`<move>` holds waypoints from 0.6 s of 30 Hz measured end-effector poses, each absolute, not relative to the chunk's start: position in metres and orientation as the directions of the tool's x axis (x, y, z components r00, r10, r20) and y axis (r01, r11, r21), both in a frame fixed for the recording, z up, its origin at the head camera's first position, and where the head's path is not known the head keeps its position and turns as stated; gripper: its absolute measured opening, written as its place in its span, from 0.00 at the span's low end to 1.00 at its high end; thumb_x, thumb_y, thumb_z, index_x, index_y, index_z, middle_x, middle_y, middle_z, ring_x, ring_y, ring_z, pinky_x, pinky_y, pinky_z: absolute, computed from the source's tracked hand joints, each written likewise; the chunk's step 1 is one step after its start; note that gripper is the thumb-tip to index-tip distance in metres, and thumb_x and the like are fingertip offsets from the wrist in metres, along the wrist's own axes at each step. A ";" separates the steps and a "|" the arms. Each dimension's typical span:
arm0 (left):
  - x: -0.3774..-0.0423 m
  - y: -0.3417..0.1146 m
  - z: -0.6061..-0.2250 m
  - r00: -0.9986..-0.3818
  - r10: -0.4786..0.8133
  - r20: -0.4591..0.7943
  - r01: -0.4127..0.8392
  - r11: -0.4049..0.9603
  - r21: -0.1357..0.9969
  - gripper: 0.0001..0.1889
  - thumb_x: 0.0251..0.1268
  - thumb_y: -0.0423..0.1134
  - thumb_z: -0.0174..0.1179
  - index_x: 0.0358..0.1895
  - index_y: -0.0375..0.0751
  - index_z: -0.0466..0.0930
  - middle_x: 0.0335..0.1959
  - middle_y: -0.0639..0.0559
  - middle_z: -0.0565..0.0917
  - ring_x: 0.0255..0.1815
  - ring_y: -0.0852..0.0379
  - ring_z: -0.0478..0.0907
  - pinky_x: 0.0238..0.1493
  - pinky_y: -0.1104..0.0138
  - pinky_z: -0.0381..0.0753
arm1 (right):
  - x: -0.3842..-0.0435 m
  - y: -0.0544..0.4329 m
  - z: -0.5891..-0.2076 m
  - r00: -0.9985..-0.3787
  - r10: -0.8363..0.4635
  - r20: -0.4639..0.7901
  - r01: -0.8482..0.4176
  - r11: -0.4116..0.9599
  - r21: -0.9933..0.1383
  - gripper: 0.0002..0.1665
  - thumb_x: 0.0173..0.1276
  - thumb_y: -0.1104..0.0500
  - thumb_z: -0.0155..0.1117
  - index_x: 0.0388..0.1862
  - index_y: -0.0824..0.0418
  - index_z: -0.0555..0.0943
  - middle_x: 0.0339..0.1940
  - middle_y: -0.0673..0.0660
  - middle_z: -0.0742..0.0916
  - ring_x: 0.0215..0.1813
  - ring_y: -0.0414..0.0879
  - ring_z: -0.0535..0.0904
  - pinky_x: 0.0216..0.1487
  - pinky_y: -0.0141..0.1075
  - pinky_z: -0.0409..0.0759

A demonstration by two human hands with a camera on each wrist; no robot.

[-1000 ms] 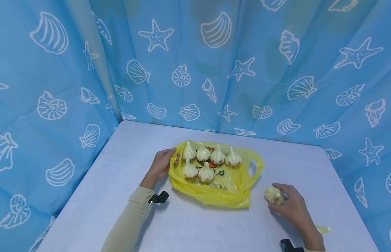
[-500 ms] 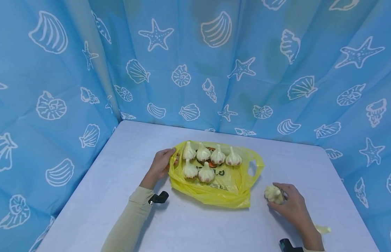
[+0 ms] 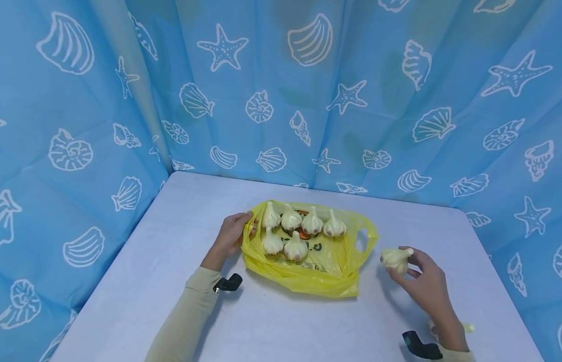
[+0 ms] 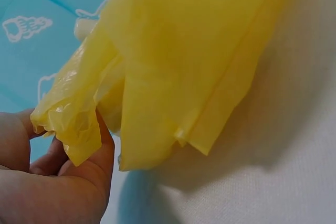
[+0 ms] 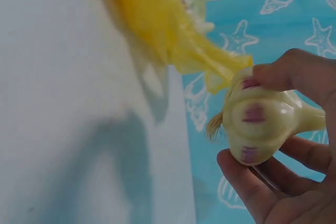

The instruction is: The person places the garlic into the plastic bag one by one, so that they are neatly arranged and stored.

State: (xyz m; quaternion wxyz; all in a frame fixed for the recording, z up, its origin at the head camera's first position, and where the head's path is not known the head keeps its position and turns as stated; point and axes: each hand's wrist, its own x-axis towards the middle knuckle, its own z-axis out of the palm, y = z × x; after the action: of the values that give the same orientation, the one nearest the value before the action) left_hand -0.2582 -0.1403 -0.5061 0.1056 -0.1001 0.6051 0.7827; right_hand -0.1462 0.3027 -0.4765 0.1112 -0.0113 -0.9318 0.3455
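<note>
A yellow plastic bag [image 3: 335,256] lies spread on the table with several garlic bulbs [image 3: 296,246] in two rows on it. My left hand [image 3: 231,236] pinches the bag's left edge between thumb and fingers; the left wrist view shows the bunched plastic [image 4: 73,119] there. Right of the bag, my right hand [image 3: 423,281] holds one garlic bulb [image 5: 257,119] above the table, thumb on one side and fingers on the other. Purple patches and a tuft of root show on that bulb in the right wrist view.
Another garlic bulb [image 3: 468,328] lies on the table, mostly hidden behind the right wrist. The white table [image 3: 308,332] is bordered at its back by a blue curtain [image 3: 281,75] with shell prints. The bag's handle loop [image 3: 362,240] points right.
My right hand has lifted the garlic bulb off the table and turned it so its stem points right. The left hand and bag have stayed in place.
</note>
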 end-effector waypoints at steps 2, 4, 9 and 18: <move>-0.258 -0.141 -0.506 -0.958 0.047 -0.282 -0.285 -0.247 0.926 0.19 0.76 0.45 0.52 0.56 0.30 0.73 0.42 0.42 0.79 0.30 0.59 0.78 0.31 0.72 0.81 | -0.148 0.301 -0.471 -0.971 0.094 0.219 -0.078 0.744 -0.664 0.37 0.60 0.46 0.73 0.63 0.64 0.74 0.56 0.62 0.78 0.57 0.59 0.76 0.48 0.29 0.79; -0.258 -0.141 -0.506 -0.958 0.047 -0.282 -0.285 -0.242 0.928 0.19 0.76 0.45 0.52 0.56 0.30 0.73 0.43 0.41 0.78 0.31 0.59 0.78 0.32 0.72 0.81 | -0.149 0.298 -0.465 -0.971 0.093 0.222 -0.084 0.733 -0.675 0.37 0.61 0.44 0.72 0.63 0.63 0.74 0.56 0.60 0.77 0.57 0.58 0.76 0.47 0.22 0.76; -0.259 -0.141 -0.507 -0.954 0.028 -0.298 -0.297 -0.221 0.929 0.19 0.75 0.46 0.53 0.55 0.31 0.73 0.43 0.42 0.79 0.31 0.59 0.78 0.32 0.72 0.82 | -0.155 0.289 -0.452 -0.977 0.089 0.195 -0.079 0.696 -0.713 0.36 0.64 0.42 0.68 0.65 0.59 0.73 0.58 0.58 0.79 0.57 0.53 0.75 0.44 0.17 0.74; -0.258 -0.142 -0.507 -0.954 0.016 -0.299 -0.296 -0.209 0.932 0.19 0.75 0.46 0.52 0.54 0.32 0.74 0.41 0.43 0.79 0.31 0.60 0.78 0.32 0.72 0.81 | -0.167 0.267 -0.438 -0.966 0.012 0.258 -0.195 0.621 -0.759 0.31 0.67 0.48 0.67 0.63 0.62 0.73 0.57 0.56 0.80 0.55 0.44 0.74 0.49 0.18 0.73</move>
State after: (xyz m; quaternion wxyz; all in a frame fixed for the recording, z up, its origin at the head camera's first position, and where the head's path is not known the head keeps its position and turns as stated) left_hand -0.2577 -0.1419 -0.5067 0.1012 -0.1127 0.6208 0.7692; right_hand -0.1666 0.2672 -0.4384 0.1195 0.0511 -0.8924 0.4321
